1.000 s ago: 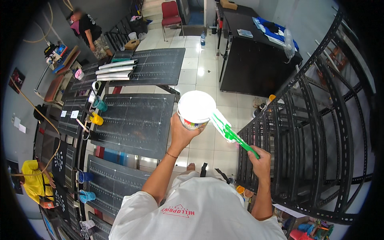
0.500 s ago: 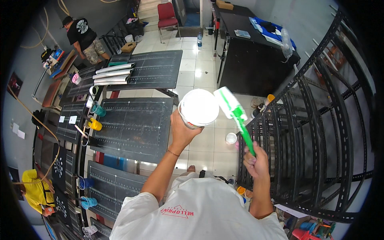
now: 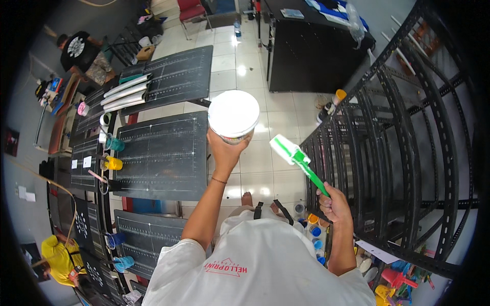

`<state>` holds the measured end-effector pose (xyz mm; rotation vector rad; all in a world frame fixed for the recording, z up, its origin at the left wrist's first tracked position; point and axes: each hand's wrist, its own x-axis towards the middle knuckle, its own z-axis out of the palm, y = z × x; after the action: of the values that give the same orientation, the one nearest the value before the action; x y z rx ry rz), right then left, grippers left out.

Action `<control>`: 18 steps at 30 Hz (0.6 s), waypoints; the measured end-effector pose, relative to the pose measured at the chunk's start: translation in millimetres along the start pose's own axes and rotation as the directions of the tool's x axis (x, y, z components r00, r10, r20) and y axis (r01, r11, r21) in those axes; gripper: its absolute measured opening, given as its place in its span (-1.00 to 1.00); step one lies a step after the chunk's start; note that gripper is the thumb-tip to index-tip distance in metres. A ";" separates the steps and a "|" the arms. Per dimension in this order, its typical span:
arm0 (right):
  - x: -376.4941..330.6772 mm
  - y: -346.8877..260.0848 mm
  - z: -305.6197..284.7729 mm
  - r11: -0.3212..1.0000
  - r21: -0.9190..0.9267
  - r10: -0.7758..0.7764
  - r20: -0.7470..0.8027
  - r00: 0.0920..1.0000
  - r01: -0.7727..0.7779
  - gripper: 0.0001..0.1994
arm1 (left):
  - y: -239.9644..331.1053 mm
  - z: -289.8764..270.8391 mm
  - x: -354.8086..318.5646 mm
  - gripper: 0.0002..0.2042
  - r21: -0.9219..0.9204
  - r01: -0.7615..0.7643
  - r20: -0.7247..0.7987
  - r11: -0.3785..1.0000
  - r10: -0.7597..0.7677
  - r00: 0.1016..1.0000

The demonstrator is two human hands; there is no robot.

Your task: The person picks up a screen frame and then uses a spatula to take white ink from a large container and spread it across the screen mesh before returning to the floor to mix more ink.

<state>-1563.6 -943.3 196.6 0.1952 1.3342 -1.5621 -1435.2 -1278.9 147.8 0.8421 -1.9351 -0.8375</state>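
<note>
My left hand is wrapped round the lower side of a white plastic tub. The tub's top is a bright white disc; whether that is a lid or white contents I cannot tell. In my right hand is the end of a long green spatula, fingers closed round it. White paint-like stuff coats its broad head, which points up and left toward the tub. A gap separates the spatula from the tub.
Black printing tables run along the left, with yellow, teal and blue cups at their edges. A black metal rack stands close on my right. Ahead is a black cabinet. Two people, one in black, one in yellow, are at left.
The view has shifted, bringing the far chair and cabinet higher. My left hand and the tub appear slightly further left and up. The spatula's head has dropped lower and moved away from the tub.
</note>
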 end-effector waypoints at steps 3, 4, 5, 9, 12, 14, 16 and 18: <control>7.2 9.2 -21.8 0.984 0.173 -0.022 -0.052 0.998 0.031 -0.61 | -37.3 21.1 -7.2 -0.19 -0.086 0.113 0.109 0.990 -0.103 0.989; 15.0 11.5 -26.9 0.971 0.233 -0.047 -0.056 0.997 0.059 -0.61 | -56.0 33.3 -16.5 -0.20 -0.102 0.194 0.176 0.976 -0.174 0.969; 29.5 13.3 -33.8 0.952 0.289 -0.088 -0.051 0.995 0.099 -0.61 | -69.2 48.1 -19.3 -0.20 -0.117 0.259 0.232 0.959 -0.228 0.946; 89.5 35.8 -65.6 0.944 0.287 -0.143 -0.087 0.986 0.162 -0.60 | -146.9 115.9 -91.6 -0.22 -0.015 0.290 0.384 0.957 -0.262 0.885; 162.0 57.3 -88.9 0.937 0.274 -0.193 -0.112 0.975 0.217 -0.59 | -172.9 163.9 -132.3 -0.31 -0.081 0.415 0.521 0.906 -0.316 0.793; 211.9 81.3 -110.1 0.924 0.295 -0.220 -0.114 0.969 0.245 -0.58 | -225.5 209.3 -167.7 -0.33 -0.007 0.380 0.616 0.925 -0.295 0.730; 253.6 108.6 -133.1 0.928 0.276 -0.218 -0.143 0.965 0.251 -0.58 | -271.0 253.1 -206.1 -0.33 -0.011 0.335 0.667 0.942 -0.242 0.704; 297.9 139.9 -159.9 0.926 0.266 -0.227 -0.180 0.957 0.269 -0.59 | -330.7 305.6 -246.1 -0.33 -0.022 0.276 0.719 0.961 -0.177 0.672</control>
<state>-1668.9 -966.5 -153.1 0.3376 1.2748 -1.9920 -1521.9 -1192.2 -350.4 0.7425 -2.4231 -1.6185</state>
